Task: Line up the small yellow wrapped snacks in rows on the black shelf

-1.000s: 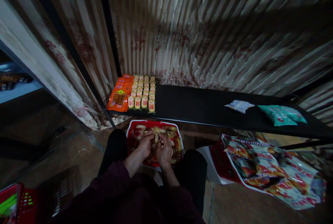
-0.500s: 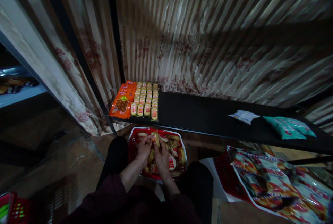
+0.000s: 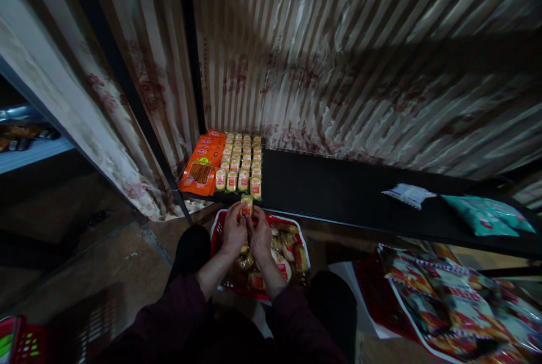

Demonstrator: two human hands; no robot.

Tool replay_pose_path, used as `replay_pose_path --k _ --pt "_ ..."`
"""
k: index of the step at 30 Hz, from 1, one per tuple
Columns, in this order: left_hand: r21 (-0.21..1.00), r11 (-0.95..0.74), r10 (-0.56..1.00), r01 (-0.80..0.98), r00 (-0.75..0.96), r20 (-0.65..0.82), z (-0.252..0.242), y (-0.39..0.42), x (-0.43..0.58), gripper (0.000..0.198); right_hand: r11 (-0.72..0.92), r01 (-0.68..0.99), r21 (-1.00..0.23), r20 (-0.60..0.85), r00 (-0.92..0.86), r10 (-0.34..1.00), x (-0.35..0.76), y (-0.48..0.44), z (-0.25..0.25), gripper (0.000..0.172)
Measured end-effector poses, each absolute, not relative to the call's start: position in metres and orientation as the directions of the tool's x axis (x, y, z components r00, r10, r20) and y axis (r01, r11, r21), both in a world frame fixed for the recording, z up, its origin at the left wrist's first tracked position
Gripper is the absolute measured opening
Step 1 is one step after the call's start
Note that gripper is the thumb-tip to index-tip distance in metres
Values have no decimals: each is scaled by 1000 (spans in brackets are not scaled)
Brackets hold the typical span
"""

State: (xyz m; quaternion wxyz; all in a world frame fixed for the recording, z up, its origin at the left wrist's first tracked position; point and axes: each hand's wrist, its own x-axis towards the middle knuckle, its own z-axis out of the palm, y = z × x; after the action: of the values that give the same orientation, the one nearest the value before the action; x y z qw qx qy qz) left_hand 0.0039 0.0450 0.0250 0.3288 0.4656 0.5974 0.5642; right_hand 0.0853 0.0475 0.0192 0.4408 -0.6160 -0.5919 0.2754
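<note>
Between my left hand and my right hand is a small wrapped snack cake, yellow with a red label. Fingers of both hands pinch it, and it stands upright just in front of the shelf edge. Below my hands sits a red basket with a white rim, holding more wrapped cakes. On the black shelf, rows of the same cakes stand close together. Orange snack packets overlap in a column to their left.
Farther right on the shelf lie a white-and-blue packet and teal packets. A second basket full of snack bags stands on the floor at right. Another red basket is at lower left. Black posts and a striped curtain bound the shelf.
Both hands have lifted the snack cake up out of the basket toward the shelf's front edge. Its labelled face now shows. The view has shifted slightly.
</note>
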Motion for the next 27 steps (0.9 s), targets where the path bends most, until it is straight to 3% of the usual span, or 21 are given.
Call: replay_pose_path --k 6,13,22,27 --pt "975 -133 922 177 -338 187 30 63 -2 39 89 520 -849 214 186 959 75 66 20 38" --pt "985 -78 922 151 -366 129 31 72 -7 38 56 555 -830 193 193 962 67 76 18 39" --pt "961 -98 915 257 -357 189 35 85 -11 40 199 505 -840 322 168 932 63 87 14 44" --pt "953 -99 917 288 -346 200 32 93 -11 44 206 613 -763 340 111 934 63 90 18 46"
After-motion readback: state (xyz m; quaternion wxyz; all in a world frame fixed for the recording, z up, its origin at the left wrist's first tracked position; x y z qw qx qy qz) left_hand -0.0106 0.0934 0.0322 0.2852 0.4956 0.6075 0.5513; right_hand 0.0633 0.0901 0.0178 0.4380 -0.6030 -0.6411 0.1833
